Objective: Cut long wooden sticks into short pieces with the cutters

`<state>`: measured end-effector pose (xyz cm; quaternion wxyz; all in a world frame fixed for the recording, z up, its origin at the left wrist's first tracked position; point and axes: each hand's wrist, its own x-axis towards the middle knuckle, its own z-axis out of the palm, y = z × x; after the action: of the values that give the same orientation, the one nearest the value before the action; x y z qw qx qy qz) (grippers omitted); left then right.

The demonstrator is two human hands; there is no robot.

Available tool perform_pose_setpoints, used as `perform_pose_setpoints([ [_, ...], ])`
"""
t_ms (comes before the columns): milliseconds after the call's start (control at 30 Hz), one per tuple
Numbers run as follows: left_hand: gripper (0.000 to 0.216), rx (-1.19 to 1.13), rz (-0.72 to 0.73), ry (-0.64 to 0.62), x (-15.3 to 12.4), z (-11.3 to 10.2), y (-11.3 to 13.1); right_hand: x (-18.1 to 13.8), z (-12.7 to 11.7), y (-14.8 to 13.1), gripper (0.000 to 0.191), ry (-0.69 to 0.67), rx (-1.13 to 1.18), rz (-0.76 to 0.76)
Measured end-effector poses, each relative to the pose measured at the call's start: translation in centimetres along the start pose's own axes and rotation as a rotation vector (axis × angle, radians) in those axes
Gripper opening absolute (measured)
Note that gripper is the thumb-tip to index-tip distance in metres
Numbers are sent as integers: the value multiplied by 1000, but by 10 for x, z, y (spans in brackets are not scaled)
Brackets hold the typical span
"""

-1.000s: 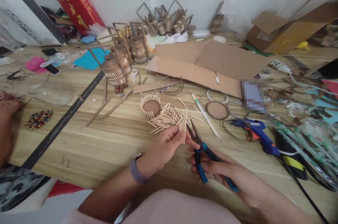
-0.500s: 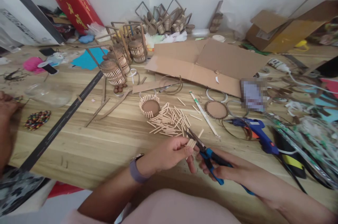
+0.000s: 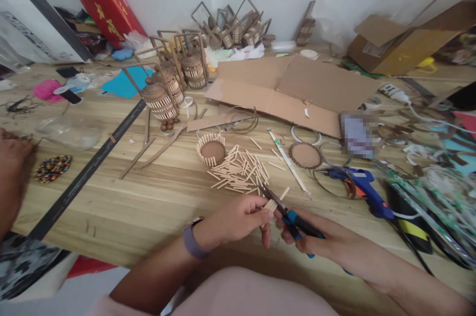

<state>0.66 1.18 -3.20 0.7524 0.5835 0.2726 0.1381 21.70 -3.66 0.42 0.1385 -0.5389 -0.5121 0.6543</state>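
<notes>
My left hand (image 3: 247, 217) pinches a small bundle of short wooden sticks (image 3: 270, 205) between thumb and fingers. In my right hand (image 3: 312, 236) is a pair of scissors (image 3: 293, 219) with blue and black handles, its blades at the bundle's far side. Just beyond both hands lies a loose heap of similar sticks (image 3: 240, 169). Behind the heap stands a small round piece (image 3: 211, 151) with a brown base and upright sticks around its rim. A flat brown disc (image 3: 305, 155) with a dark edge rests to the right.
A blue glue gun (image 3: 360, 184) lies at right, near plastic-wrapped strips (image 3: 439, 197). Flattened cardboard (image 3: 290, 88) spans the back middle. Small lidded baskets (image 3: 159, 100) stand back left. Another person's hand (image 3: 13, 172) is at the left edge, near colourful beads (image 3: 53, 168).
The scissors' handles have come closer together, and the blades have shifted slightly across the stick bundle. My left hand still holds the bundle in nearly the same place.
</notes>
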Motion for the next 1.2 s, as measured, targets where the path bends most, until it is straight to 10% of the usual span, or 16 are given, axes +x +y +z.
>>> perform_pose_setpoints([
  [1200,54,-60,-16,65,0,2,-2,7,5,14,42,39,7,-11],
])
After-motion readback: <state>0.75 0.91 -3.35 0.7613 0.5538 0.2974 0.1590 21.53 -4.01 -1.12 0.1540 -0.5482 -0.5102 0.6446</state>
